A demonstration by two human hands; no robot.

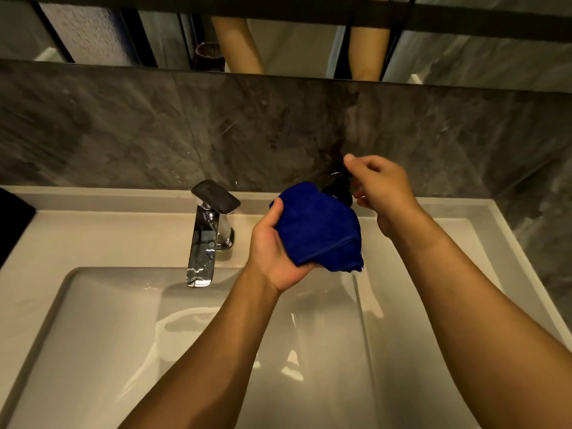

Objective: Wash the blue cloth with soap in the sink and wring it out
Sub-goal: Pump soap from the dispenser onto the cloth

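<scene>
My left hand [274,247] grips a bunched blue cloth [322,227] above the back right corner of the white sink [102,320]. A black soap pump bottle [339,188] stands just behind the cloth and is mostly hidden by it. My right hand [382,188] hovers over the pump head with its fingers loosely curled; whether a finger touches the pump I cannot tell. The basin below looks wet.
A chrome tap [205,236] stands at the back middle of the basin, with no water running. A dark marble wall [154,128] rises behind the counter, with a mirror [294,44] above it. A black object [12,212] sits at the left edge.
</scene>
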